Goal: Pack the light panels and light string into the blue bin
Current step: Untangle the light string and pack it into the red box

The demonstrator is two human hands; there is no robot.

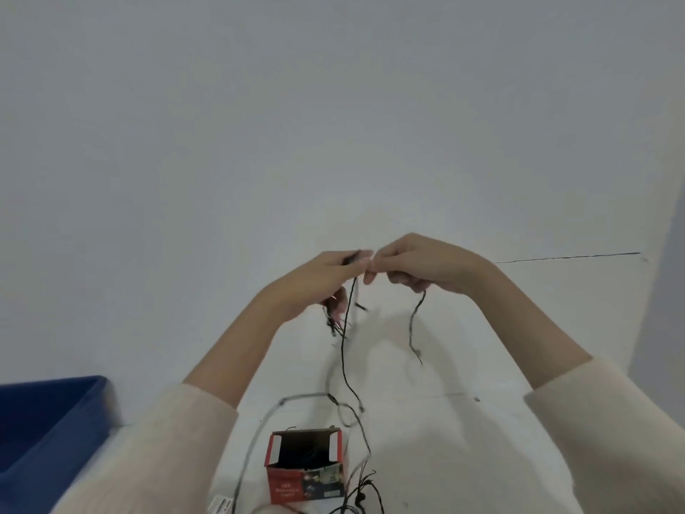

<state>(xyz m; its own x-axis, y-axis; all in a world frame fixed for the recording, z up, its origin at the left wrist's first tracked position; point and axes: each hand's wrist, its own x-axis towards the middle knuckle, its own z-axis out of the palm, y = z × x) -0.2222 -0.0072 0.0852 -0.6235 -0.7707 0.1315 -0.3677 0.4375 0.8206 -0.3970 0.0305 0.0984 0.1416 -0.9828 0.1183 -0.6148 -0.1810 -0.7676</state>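
Here, one white table (pixel 463 439) spreads below, with one blue bin (pixel 44 432) at the lower left. Two hands meet above it. The left hand (pixel 318 280) and right hand (pixel 419 265) both pinch the single light string (pixel 341 346) with curled fingers. The string trails down beside one open red box (pixel 304 465).
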